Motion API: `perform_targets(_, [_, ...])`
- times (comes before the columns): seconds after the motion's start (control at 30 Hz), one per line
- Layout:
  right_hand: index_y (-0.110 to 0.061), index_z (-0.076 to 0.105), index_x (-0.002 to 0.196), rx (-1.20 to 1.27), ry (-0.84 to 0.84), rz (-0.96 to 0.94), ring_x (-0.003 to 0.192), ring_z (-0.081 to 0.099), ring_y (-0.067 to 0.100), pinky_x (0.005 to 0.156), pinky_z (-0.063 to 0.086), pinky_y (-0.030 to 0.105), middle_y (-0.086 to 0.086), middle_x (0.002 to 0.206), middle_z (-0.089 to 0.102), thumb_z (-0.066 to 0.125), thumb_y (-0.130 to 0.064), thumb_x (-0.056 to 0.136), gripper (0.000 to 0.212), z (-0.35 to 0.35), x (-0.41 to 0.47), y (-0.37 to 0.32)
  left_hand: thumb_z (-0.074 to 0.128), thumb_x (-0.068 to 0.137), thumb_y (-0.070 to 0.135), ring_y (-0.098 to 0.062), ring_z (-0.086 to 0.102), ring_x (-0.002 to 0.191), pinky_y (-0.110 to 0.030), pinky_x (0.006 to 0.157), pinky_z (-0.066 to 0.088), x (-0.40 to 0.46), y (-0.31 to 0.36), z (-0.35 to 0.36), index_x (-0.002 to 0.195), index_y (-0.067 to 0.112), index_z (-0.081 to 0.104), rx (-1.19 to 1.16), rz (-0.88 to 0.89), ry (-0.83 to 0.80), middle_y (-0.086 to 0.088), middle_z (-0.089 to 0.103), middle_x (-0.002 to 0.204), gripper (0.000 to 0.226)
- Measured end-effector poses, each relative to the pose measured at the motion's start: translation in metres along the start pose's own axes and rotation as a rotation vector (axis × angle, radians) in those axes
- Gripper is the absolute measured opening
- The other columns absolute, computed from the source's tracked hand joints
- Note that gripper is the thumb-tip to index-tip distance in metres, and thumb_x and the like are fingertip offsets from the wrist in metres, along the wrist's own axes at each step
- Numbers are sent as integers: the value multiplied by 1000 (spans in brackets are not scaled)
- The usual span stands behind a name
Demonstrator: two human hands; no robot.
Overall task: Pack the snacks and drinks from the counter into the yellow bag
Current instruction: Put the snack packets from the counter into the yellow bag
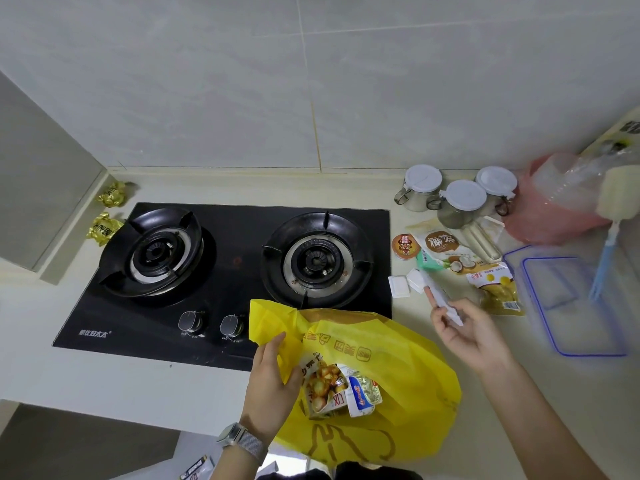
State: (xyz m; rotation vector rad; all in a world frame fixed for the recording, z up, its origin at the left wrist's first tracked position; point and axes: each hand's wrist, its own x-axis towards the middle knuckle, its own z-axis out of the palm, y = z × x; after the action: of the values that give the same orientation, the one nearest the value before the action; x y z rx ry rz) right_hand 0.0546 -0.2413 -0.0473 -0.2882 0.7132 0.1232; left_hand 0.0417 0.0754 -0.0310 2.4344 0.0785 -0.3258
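Counter point(104, 372) — left hand point(270, 382) holds yellow bag point(398, 368), right hand point(467, 330) pinches white packet point(446, 303).

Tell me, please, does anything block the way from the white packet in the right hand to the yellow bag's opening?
Nothing visible does: the right hand holds the white packet just right of the yellow bag, whose mouth the left hand holds open.

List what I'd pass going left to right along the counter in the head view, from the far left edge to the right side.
Gold-wrapped snacks → left burner → right burner → round orange-lidded cup → coconut drink pouch → blue-rimmed clear container.
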Motion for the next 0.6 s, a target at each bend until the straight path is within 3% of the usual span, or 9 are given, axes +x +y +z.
perform_targets(0.1, [-6, 54, 119, -168, -6, 53, 60, 45, 6, 45, 44, 18, 5, 102, 67, 85, 9, 28, 97, -1, -8, 11, 63, 84, 17, -20, 45, 123, -18, 90, 36, -1, -2, 0, 138, 15, 35, -8, -6, -1, -6, 41, 137, 60])
perform_targets(0.2, [-13, 57, 116, -384, 67, 43, 66, 43, 9, 42, 42, 20, 0, 85, 55, 67, -2, 68, 49, -2, -14, 20, 64, 84, 17, -21, 45, 122, -21, 92, 37, -3, -5, 0, 137, 14, 36, -24, 0, 8, -6, 43, 136, 60])
perform_targets(0.27, [-17, 58, 106, -481, 47, 54, 66, 46, 11, 45, 46, 23, 0, 77, 51, 62, -23, 82, 25, 2, -21, 27, 65, 83, 15, -20, 48, 119, -21, 91, 38, -4, -8, 1, 136, 13, 37, -35, 14, 24, -4, 47, 130, 60])
perform_targets(0.33, [-18, 56, 105, -522, -19, 48, 64, 48, 13, 52, 45, 27, -1, 71, 54, 49, -39, 92, 26, 12, -30, 35, 65, 82, 14, -16, 53, 106, -18, 83, 39, -6, -10, 0, 135, 13, 39, -33, 26, 53, 2, 54, 113, 59])
perform_targets(0.47, [-6, 54, 118, -721, -174, -44, 59, 54, 16, 49, 45, 28, -1, 65, 58, 50, -38, 86, 45, 37, -46, 57, 67, 81, 14, -12, 54, 77, -16, 63, 41, -7, -14, -5, 118, 15, 56, 10, 64, 134, 4, 57, 86, 38])
perform_targets(0.53, [-3, 52, 121, -842, -275, -74, 65, 60, 19, 54, 49, 29, 3, 73, 65, 52, -36, 87, 46, 48, -53, 72, 68, 80, 11, -10, 53, 70, -17, 62, 45, -8, -20, -6, 100, 16, 67, 33, 115, 169, 5, 57, 82, 20])
perform_targets(0.6, [-13, 52, 122, -951, -319, -81, 83, 65, 19, 70, 52, 29, 3, 93, 72, 48, -37, 88, 42, 54, -54, 90, 70, 79, 8, -9, 51, 66, -9, 59, 38, -8, -27, -7, 86, 15, 70, 49, 145, 197, 6, 56, 79, 10])
